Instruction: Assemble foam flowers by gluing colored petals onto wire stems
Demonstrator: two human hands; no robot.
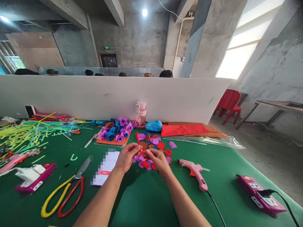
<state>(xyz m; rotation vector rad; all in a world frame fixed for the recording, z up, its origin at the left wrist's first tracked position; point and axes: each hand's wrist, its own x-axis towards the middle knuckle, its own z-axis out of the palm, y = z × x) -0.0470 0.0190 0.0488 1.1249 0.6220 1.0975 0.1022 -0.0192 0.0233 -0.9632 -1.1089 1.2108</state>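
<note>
Both hands meet over the middle of the green table. My left hand [129, 155] pinches a small red paper piece [141, 150] from the left, and my right hand [156, 158] pinches it from the right. A narrow red tip [137, 137] stands up just beyond my left fingers. Beneath and behind the hands lie scattered purple, red, brown and blue paper petals [172, 144]. Finished purple and blue paper flowers [119, 130] are piled on an orange sheet behind my left hand. A pink glue gun [193, 167] rests to the right of my right hand.
Scissors [78, 179], a phone [107, 167] and a power strip [35, 178] lie on the left; another power strip [260, 194] lies right. Colourful strips [44, 129] cover the back left. A pink bottle [141, 113], blue pouch [153, 126] and red paper [184, 129] line the white partition [94, 97].
</note>
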